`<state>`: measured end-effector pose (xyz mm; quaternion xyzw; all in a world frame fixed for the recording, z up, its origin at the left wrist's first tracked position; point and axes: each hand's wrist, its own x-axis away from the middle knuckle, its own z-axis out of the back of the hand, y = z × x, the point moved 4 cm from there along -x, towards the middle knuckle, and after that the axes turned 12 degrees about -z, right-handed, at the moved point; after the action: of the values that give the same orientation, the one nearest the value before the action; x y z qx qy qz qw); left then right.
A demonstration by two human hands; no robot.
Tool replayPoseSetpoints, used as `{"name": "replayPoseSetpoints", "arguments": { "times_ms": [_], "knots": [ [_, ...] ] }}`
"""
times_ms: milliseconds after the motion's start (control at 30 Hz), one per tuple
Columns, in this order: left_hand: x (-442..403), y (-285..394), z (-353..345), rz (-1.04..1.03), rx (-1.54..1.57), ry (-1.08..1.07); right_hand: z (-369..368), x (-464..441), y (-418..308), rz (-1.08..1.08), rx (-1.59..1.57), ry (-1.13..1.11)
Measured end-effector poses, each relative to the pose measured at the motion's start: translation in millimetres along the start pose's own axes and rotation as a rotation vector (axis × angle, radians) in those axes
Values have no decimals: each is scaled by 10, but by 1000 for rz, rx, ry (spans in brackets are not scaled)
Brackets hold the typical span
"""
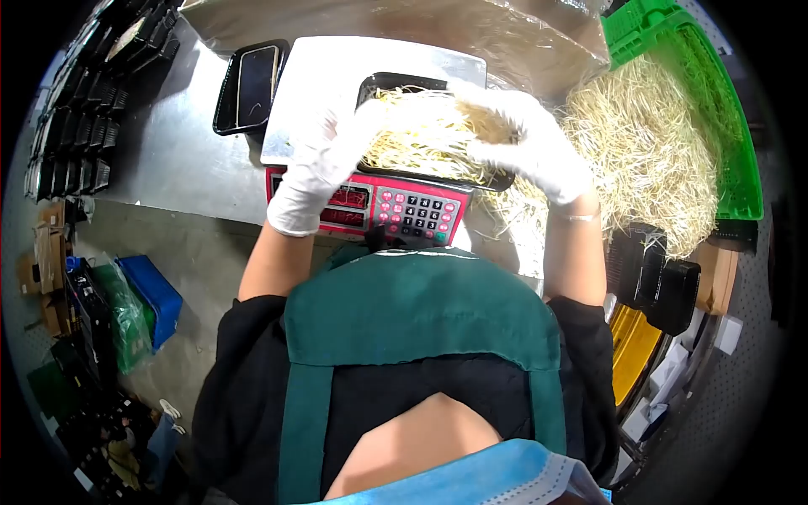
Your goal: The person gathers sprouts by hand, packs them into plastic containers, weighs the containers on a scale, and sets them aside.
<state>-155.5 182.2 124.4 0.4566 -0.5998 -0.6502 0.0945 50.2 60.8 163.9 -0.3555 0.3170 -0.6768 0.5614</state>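
A black tray [433,174] filled with pale bean sprouts [417,130] rests on the metal plate of a red scale [377,206] with a keypad and lit display. My left hand [324,160], in a white glove, is at the tray's left side, its fingertips washed out by glare near the sprouts. At the right side of the tray, my gloved right hand [534,143] has its thumb and fingers spread apart over the sprouts. Whether its fingers hold any sprouts is unclear.
A large sprout heap [644,143] spills from a green crate [741,126] at the right. Another black tray holding a phone-like object [257,84] lies left of the scale. Stacked black trays [71,143] stand far left. Black containers [648,273] sit below the heap.
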Motion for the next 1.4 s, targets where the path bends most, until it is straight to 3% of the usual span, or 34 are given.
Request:
{"name": "replayPoseSetpoints", "arguments": {
  "times_ms": [33, 100, 133, 167, 200, 233, 267, 300, 367, 500, 567, 633, 767, 833, 900, 967, 1000, 1033, 1100, 1133, 1200, 1267, 1333, 1367, 1400],
  "knots": [
    [8, 8, 12, -48, -110, -35, 45, 128, -145, 70, 95, 99],
    [40, 23, 36, -147, -335, -88, 163, 245, -53, 230, -34, 235],
    [-20, 38, -29, -125, -293, -220, 119, 287, 10, 145, -273, 260],
    [-53, 82, -111, -94, -247, -357, 29, 248, 69, 136, -271, 251],
    [-140, 275, -304, -102, -491, -397, -71, 201, 114, 110, -97, 326],
    [-134, 152, -355, -103, -487, -397, -155, 125, 36, 94, 82, 404],
    [-121, -29, -423, -254, -697, -526, -314, 94, -53, -78, 48, 362],
    [-142, -15, -518, -284, -781, -600, -456, 57, -60, -37, 310, 436],
    [-119, -53, -619, -302, -949, -635, -645, -14, -33, 136, 398, 480],
    [-161, -146, -533, -186, -972, -679, -354, -89, -211, 126, 423, 281],
    [-240, -133, -447, -179, -1066, -706, -130, -109, -408, 129, 738, 69],
    [-286, -87, -367, -211, -1108, -726, 181, -271, -730, 358, 654, 184],
    [-316, -99, -388, -191, -1107, -732, 920, -1302, -490, -272, 255, 104],
    [-317, -112, -399, -116, -1028, -746, 1081, -1949, -247, -285, 251, 356],
    [-307, -133, -378, -97, -1006, -748, 1100, -2550, 553, 180, -99, 285],
    [-334, -132, -369, -93, -984, -735, 895, -2613, 423, 202, 919, 629],
    [-334, -118, -379, -89, -956, -716, 874, -2633, 405, 203, 981, 674],
    [-342, -100, -390, -76, -949, -721, 836, -2625, 227, -1, 1022, 522],
    [-396, -27, -413, -91, -963, -724, 868, -2541, 236, -120, 1035, 487],
    [-406, 15, -434, -148, -1002, -710, 912, -2453, 198, -146, 983, 578],
    [-440, 99, -429, -258, -1022, -699, 1210, -2230, 304, -50, 1085, 551],
    [-430, 218, -371, -321, -987, -680, 1503, -1548, 152, 416, 507, 815],
    [-410, 377, -236, -301, -944, -634, 1473, -844, -518, 1, 492, 967],
    [-381, 449, -124, -285, -899, -589, 1512, -599, -565, 196, 436, 1148],
    [-354, 486, 9, -145, -605, -354, 1729, -305, -416, 99, 113, 1105]
  ]
}}
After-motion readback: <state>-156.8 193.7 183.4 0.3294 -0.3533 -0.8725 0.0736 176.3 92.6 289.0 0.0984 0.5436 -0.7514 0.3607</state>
